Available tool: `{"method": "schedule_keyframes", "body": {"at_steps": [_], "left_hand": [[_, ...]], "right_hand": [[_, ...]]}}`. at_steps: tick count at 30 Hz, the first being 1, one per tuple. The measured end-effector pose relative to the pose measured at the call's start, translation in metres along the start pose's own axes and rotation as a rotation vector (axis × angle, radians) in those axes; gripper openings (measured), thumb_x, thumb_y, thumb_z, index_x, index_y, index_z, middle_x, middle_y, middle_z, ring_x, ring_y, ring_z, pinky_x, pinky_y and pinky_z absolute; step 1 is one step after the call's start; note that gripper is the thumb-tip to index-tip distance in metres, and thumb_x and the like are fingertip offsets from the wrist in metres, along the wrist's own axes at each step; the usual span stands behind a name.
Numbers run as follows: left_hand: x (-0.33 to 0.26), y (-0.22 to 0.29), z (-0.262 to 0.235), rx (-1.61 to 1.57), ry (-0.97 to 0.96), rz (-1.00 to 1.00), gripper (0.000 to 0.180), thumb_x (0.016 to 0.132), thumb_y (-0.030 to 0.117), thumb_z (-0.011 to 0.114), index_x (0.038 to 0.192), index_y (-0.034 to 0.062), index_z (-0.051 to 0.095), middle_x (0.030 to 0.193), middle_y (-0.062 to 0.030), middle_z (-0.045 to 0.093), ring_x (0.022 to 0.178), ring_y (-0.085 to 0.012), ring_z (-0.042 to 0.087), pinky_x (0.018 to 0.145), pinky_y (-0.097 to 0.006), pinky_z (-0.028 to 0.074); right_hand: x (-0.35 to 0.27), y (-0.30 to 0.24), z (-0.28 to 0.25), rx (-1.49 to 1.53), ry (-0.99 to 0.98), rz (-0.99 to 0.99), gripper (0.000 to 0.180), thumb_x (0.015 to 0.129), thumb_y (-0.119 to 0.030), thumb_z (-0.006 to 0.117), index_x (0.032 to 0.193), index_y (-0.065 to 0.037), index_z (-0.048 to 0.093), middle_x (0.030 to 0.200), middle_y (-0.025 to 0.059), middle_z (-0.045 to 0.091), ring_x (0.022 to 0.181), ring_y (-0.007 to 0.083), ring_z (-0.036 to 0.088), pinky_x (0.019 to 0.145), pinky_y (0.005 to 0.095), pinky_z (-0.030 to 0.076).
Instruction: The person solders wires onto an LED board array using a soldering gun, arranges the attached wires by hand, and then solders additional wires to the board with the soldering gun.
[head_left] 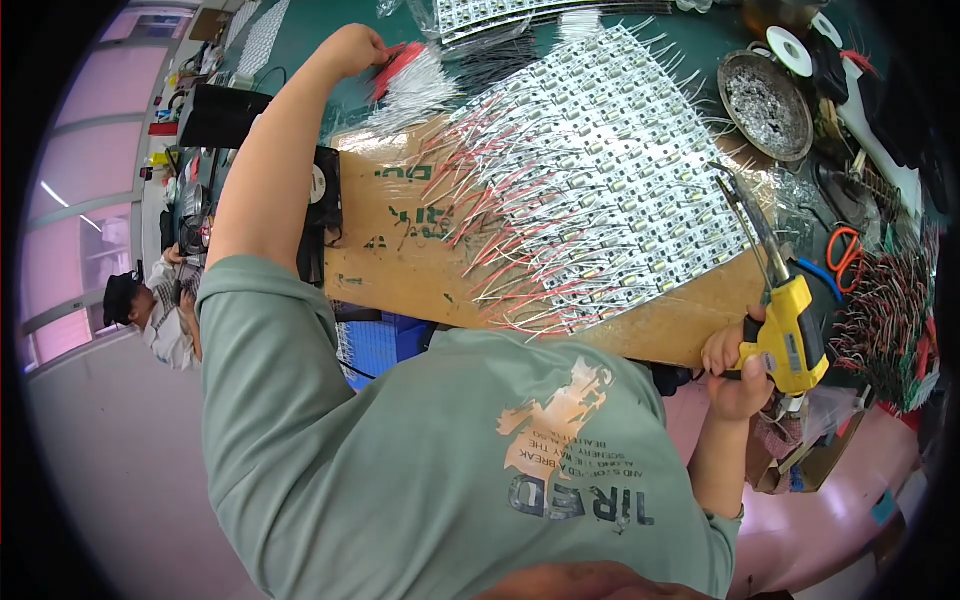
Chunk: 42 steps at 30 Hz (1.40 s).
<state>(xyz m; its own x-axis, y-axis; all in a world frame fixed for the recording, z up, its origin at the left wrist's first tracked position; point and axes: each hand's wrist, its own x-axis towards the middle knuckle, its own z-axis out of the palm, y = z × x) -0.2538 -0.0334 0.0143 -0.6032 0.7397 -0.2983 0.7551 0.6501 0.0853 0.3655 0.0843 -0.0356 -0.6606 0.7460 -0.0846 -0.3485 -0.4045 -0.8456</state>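
Left hand (350, 52): reaching out, fingers curled at the red wires (400, 68); I cannot tell whether they pinch any.
Red wires: in a pile, just off those fingers at 4 o'clock.
Right hand (735, 372): fingers wrapped round the grip of the yellow gun (795, 340).
Gun axis: 5 to 11 o'clock, tip by the panel (620, 185); contact I cannot confirm.
Panel: 11 o'clock from the right hand, long axis 11 to 5.
Nearer, I judge: left to wires, right to panel.
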Motion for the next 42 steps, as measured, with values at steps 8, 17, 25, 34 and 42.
{"method": "schedule_keyframes", "body": {"at_steps": [8,17,25,34,42], "left_hand": [[-0.036,0.052,-0.026,0.053,0.232,0.131,0.024,0.083,0.02,0.07,0.102,0.0055,0.073,0.088,-0.011,0.071,0.08,-0.0215,0.065,0.073,-0.034,0.049],[-0.181,0.24,0.019,-0.31,0.195,0.523,0.014,0.089,0.008,0.063,0.1,0.0077,0.071,0.094,-0.0081,0.07,0.089,-0.0185,0.065,0.08,-0.03,0.049],[-0.235,0.297,0.088,-0.391,0.256,0.921,0.025,0.071,0.0,0.069,0.095,0.005,0.067,0.086,-0.0074,0.06,0.079,-0.0268,0.059,0.069,-0.037,0.049],[-0.232,0.308,0.113,-0.375,0.295,0.917,0.025,0.069,-0.001,0.067,0.093,0.0049,0.067,0.08,-0.0049,0.058,0.074,-0.0232,0.058,0.064,-0.034,0.048],[-0.233,0.307,0.114,-0.29,0.278,0.886,0.022,0.07,0.0,0.068,0.091,0.0053,0.066,0.08,-0.0048,0.058,0.075,-0.0226,0.058,0.066,-0.034,0.049]], "right_hand": [[-0.002,-0.001,0.001,0.055,0.003,0.014,0.064,0.085,-0.03,0.065,0.134,0.003,0.04,0.068,0.0016,0.042,0.052,0.0117,0.04,0.049,0.0262,0.035],[-0.019,-0.011,0.0,-0.018,0.045,0.028,0.067,0.082,-0.033,0.068,0.133,0.004,0.042,0.064,0.0002,0.043,0.051,0.0118,0.041,0.05,0.0265,0.036],[-0.073,-0.02,-0.01,-0.115,-0.022,0.189,0.07,0.08,-0.034,0.073,0.13,0.004,0.043,0.071,0.0,0.042,0.059,0.0096,0.038,0.054,0.025,0.033],[-0.106,-0.006,-0.033,-0.069,-0.087,0.208,0.061,0.083,-0.023,0.068,0.131,0.004,0.041,0.074,0.0012,0.043,0.062,0.01,0.039,0.056,0.0255,0.035],[-0.112,0.001,-0.034,-0.067,-0.103,0.207,0.051,0.085,-0.019,0.065,0.125,0.003,0.044,0.074,0.0016,0.043,0.062,0.0112,0.041,0.056,0.0265,0.037]]}}
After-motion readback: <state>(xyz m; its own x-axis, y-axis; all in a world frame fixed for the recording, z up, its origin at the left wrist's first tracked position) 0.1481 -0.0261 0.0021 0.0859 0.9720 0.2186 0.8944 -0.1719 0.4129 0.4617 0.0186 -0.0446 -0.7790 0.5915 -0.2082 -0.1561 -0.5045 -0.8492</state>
